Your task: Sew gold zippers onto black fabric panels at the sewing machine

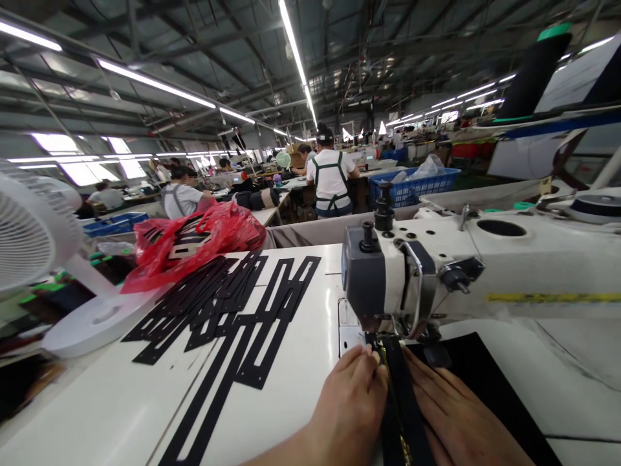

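A black zipper with gold-coloured teeth runs lengthwise under the head of a white sewing machine. My left hand is closed at the zipper's left edge, its fingertips pinched close to the presser foot. On the other side my right hand lies with fingers stretched out and together, pressing on the dark strip beside the teeth. Black fabric spreads out under and to the right of this hand. The needle area is partly hidden by the machine head and my fingers.
Several black slotted frame pieces lie in an overlapping pile on the white table. Behind them is a red plastic bag. A white fan stands at the left. Beyond the table are co-workers and a blue crate.
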### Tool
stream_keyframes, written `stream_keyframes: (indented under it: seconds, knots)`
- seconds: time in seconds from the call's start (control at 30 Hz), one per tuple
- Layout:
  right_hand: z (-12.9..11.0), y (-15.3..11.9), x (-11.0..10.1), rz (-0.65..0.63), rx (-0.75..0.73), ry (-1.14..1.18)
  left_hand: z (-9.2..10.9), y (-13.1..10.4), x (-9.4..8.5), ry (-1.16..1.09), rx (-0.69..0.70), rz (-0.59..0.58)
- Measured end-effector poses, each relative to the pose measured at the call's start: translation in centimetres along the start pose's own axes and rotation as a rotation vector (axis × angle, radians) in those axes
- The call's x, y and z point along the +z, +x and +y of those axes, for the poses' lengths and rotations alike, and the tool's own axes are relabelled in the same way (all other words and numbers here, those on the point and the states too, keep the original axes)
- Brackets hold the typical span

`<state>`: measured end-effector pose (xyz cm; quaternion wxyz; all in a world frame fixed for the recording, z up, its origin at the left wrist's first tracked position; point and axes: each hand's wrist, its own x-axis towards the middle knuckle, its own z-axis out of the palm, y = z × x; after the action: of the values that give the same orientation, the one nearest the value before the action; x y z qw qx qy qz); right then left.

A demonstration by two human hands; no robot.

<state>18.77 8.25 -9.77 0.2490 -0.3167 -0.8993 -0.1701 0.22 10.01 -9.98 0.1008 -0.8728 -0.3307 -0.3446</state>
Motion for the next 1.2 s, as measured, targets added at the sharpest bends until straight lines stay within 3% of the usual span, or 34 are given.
stream_keyframes:
  seconds: [0.27, 0.4, 0.5, 0.7, 0.9, 1.1, 1.2]
  knots:
    - [0.1, -0.2, -0.2, -0.054, 0.09, 0.095, -0.6, -0.1, -0.1, -0.003, 0.062, 0.009]
    - [-0.2, 0.0, 0.2, -0.069, 0.109, 0.036, -0.6, -0.7, 0.6, -0.071, -0.043, -0.006]
    - [-0.6, 0.2, 0.4, -0.166, 0.156, 0.052, -0.9, -1.6, 1.1, -0.08, -0.124, -0.012]
    - [-1.5, 0.5, -0.8, -0.315, 0.371, 0.343, -3.2, -3.1, 0.1, 0.134, 0.148, -0.2]
    - [-1.8, 0.6, -1.5, -0.281, 0.425, 0.439, -4.1, -3.5, -0.5, 0.209, 0.247, -0.263]
    - [-1.8, 0.4, -0.8, -0.261, 0.374, 0.329, -2.6, -3.1, -0.2, 0.129, 0.133, -0.16]
    - [-1.7, 0.2, -0.2, -0.202, 0.305, 0.215, -1.7, -2.0, -0.5, 0.104, 0.114, -0.173]
